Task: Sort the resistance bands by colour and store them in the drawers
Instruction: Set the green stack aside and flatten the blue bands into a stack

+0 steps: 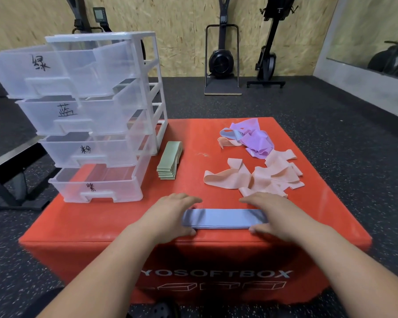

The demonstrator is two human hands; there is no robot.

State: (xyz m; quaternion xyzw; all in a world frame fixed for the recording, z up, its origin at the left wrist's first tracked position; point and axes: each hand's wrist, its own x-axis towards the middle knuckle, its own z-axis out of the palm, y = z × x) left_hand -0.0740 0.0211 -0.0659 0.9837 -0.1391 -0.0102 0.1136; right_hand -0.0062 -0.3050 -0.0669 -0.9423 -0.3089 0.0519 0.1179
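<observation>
Blue bands [223,218]: light, floppy stack. Left hand [170,216] and right hand [276,217] spread flat over its ends; lift there.

We see our left hand [170,214] and right hand [278,216] laid over the two ends of a flat stack of blue bands [223,218] near the front edge of the red counter [124,223], thumbs against its near side. At the far left stands a clear four-drawer unit [97,115], its drawers pulled out, each with a handwritten character. Just right of it lies a neat stack of green bands [169,164]. To the right, loose pink bands [262,177] lie heaped, with purple bands [255,138] and one stray blue band [230,134] tangled beyond them.
</observation>
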